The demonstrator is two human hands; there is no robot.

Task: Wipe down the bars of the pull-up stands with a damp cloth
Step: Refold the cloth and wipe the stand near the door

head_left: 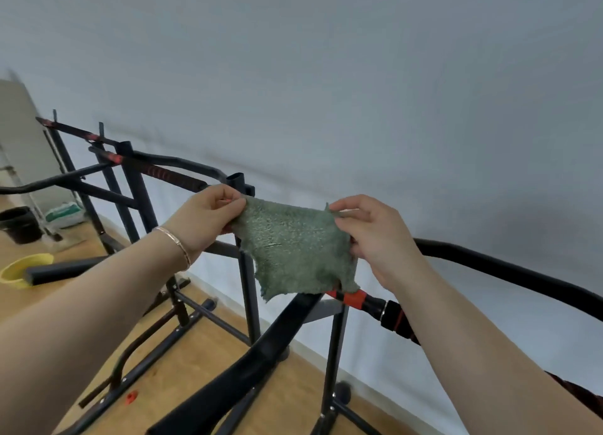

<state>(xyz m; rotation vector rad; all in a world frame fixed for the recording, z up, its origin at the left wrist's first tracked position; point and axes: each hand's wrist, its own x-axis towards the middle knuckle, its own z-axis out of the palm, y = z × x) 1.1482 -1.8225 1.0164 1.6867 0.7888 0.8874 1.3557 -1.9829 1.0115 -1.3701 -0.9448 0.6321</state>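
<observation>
The cloth (pixel 295 250) hangs between the left hand (pixel 205 221) and right hand (pixel 375 235), above the near stand's bar (pixel 368 304). A bowl (pixel 19 270) and bucket (pixel 18 222) sit on the floor (pixel 202 363) far left.

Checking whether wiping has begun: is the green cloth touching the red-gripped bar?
Cannot tell. Head view: the lower edge of the cloth overlaps the bar, yet no contact or gap shows plainly.

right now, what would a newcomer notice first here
A green cloth is stretched mid-frame, pinched at either side by the left hand and right hand. Beneath it runs a black pull-up bar with a red-and-black grip; more black stands are behind at left. A yellow basin sits on the wooden floor, far left.
</observation>
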